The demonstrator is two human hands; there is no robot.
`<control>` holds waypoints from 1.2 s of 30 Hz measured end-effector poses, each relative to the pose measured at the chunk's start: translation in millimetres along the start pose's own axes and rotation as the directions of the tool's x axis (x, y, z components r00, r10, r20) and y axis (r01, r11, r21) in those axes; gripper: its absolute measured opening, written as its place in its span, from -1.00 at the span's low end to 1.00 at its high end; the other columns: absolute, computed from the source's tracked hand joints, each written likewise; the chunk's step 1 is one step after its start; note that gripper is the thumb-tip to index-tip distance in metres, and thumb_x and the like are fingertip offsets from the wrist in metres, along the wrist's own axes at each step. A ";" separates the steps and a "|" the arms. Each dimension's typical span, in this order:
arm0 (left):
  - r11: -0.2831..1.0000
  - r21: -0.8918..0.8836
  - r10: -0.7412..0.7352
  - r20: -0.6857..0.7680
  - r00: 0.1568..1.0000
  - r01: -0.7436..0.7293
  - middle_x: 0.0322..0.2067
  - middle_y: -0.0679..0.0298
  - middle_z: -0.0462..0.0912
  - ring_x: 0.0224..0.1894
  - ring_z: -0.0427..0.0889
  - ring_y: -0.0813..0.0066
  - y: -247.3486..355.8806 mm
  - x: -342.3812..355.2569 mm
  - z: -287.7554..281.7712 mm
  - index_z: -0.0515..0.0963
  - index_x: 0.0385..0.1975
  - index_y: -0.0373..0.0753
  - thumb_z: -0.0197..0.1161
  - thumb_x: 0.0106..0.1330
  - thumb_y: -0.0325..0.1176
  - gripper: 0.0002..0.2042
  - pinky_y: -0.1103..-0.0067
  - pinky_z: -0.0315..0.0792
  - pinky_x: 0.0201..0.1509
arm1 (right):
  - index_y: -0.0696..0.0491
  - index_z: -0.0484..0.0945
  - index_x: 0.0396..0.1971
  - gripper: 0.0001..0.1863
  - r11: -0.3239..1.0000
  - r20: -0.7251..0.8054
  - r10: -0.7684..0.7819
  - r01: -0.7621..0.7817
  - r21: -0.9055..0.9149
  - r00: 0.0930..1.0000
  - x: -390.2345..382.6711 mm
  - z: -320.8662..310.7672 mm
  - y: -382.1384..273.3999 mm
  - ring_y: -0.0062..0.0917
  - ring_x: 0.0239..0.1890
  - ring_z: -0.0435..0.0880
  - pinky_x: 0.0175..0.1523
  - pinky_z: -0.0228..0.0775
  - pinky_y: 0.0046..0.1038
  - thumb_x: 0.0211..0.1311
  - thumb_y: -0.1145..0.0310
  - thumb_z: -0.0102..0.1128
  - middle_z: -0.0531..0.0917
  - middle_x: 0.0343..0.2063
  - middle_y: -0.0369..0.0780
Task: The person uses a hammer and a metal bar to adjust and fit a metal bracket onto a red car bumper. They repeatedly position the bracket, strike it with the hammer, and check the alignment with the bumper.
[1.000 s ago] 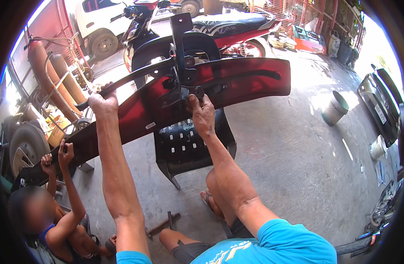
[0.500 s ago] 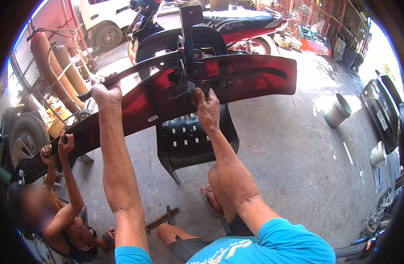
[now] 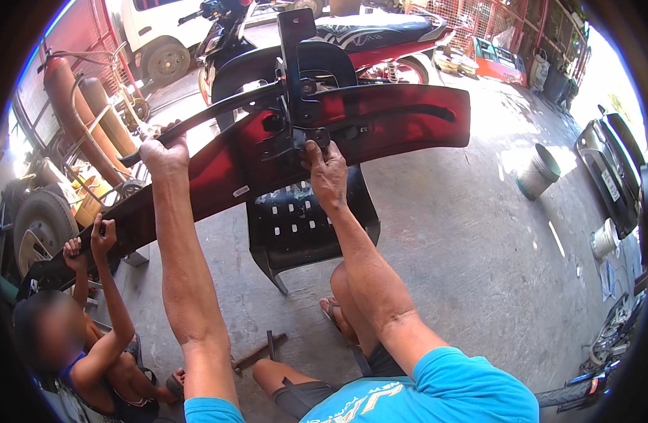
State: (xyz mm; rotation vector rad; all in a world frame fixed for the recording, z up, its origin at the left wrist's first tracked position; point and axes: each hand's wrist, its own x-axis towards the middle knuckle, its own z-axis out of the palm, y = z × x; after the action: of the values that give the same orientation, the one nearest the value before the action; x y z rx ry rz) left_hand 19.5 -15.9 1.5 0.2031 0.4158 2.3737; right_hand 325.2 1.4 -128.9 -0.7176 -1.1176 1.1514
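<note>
My left grip [image 3: 166,151] wraps a curved black bar [image 3: 232,103]; my right grip [image 3: 329,176] seemingly pinches a bracket [image 3: 319,134] on the bowed, shiny red panel [image 3: 415,134] — both holds unchanged.

Holds left arm [image 3: 186,275] nearly straight, up from 7 o'clock; left hand [image 3: 166,151] at 10, curled tight in a grip. Brings right arm [image 3: 373,264] in from 5, elbow [image 3: 400,317] slightly bent; right hand [image 3: 328,178] near centre toward 12, curled, thumb [image 3: 314,151] pointing to 11.
</note>
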 end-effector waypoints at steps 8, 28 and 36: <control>1.000 0.021 0.002 0.016 1.000 -0.002 -0.40 0.19 0.33 -0.36 0.42 0.25 5.0 -2.0 0.6 0.24 -0.23 -0.23 -0.17 0.64 -0.07 -0.68 0.10 0.52 -0.04 | 0.11 0.55 -0.01 -0.59 1.000 0.010 0.000 -0.001 0.004 1.000 -0.4 2.2 0.4 -0.59 -0.14 0.74 -0.06 0.66 -0.49 0.45 0.06 0.26 0.70 -0.19 -0.29; 1.000 -0.006 -0.006 -0.002 1.000 0.006 -0.49 0.30 0.35 -0.43 0.42 0.32 0.3 -11.7 5.4 0.30 -0.27 -0.10 -0.19 0.59 -0.35 -0.85 0.17 0.51 -0.05 | 0.18 0.55 -0.12 -0.58 0.999 -0.021 -0.022 0.023 0.035 1.000 2.6 1.7 5.4 -0.56 -0.20 0.77 -0.09 0.67 -0.50 0.43 0.06 0.28 0.74 -0.27 -0.25; 0.999 -0.030 -0.022 0.012 1.000 0.022 -0.47 0.28 0.35 -0.42 0.43 0.31 0.4 -9.6 -0.5 0.30 -0.26 -0.09 -0.16 0.58 -0.36 -0.88 0.18 0.52 -0.08 | 0.15 0.52 -0.11 -0.61 1.000 0.007 0.008 -0.008 -0.012 1.000 2.1 -1.2 0.3 -0.53 -0.12 0.77 -0.06 0.67 -0.48 0.48 0.07 0.22 0.72 -0.22 -0.25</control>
State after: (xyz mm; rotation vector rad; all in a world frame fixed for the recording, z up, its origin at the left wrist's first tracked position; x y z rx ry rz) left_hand 26.2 -22.8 0.9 0.1976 0.3750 2.3544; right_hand 326.2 3.6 -128.9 -0.7283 -1.1290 1.1558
